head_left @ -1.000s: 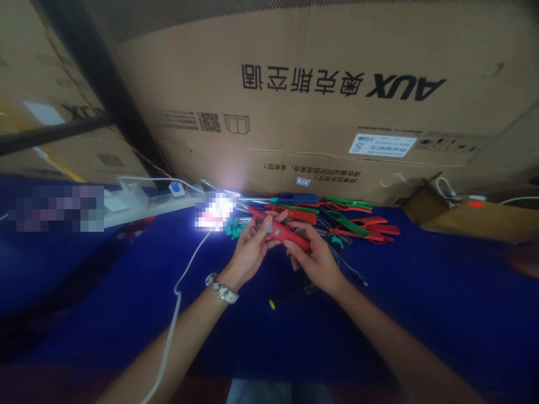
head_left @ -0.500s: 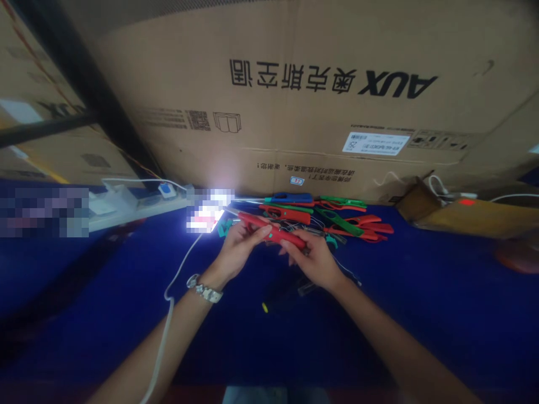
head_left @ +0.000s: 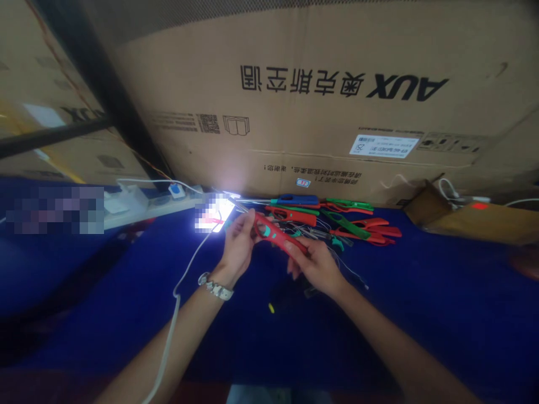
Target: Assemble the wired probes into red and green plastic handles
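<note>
A red long-necked lighter (head_left: 278,237) with green parts is held between my two hands, its metal neck pointing up and to the left. My left hand (head_left: 239,241) pinches it at the front, where the neck meets the body. At the rear end, my right hand (head_left: 314,259) is closed round the handle with the thumb on top. Just behind lie a blue lighter (head_left: 298,200), a red lighter (head_left: 295,216) and several green and red casing pieces (head_left: 366,227). Small green parts (head_left: 338,243) and thin wires lie beside my right hand.
A glowing phone-like screen (head_left: 217,213), blurred out, is left of the lighters, with a white cable (head_left: 177,297) running towards me. A power strip (head_left: 158,203) stands at the left. The large cardboard box (head_left: 295,129) walls off the back. An open carton (head_left: 467,221) sits at right; a small yellow piece (head_left: 271,308) lies in front.
My left hand has slid from the middle of the lighter to its front end, uncovering the green parts. My right hand keeps its grip on the rear. The view shifted left-right slightly.
</note>
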Action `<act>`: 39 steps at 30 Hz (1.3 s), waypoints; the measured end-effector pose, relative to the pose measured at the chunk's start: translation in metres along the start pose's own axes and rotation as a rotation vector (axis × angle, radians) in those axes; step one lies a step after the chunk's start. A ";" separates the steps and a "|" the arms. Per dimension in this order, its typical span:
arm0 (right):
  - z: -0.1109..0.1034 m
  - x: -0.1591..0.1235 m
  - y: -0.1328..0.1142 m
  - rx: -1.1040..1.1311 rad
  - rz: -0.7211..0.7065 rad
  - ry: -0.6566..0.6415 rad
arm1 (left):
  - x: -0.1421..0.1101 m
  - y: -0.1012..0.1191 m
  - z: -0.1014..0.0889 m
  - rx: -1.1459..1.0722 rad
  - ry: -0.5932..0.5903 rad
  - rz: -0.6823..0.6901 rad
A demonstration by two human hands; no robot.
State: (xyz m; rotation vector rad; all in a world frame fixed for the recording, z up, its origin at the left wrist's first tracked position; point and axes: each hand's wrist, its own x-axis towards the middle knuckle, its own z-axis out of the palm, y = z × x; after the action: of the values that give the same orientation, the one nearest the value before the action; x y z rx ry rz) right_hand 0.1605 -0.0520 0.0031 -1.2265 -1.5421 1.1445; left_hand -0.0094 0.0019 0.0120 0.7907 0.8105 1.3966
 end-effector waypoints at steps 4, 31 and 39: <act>0.001 -0.003 -0.001 -0.110 -0.061 -0.061 | 0.000 0.000 -0.001 0.015 -0.002 -0.021; -0.001 0.004 -0.010 0.212 0.074 -0.039 | -0.028 0.003 0.014 -0.025 -0.048 -0.049; -0.035 0.011 -0.013 0.122 0.095 -0.272 | -0.070 0.054 -0.032 1.306 -0.191 0.740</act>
State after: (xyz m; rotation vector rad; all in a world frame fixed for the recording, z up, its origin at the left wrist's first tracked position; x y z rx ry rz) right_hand 0.1892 -0.0371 0.0242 -1.1066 -1.5977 1.4956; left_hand -0.0653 -0.0666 0.0430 2.3701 1.3411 1.2362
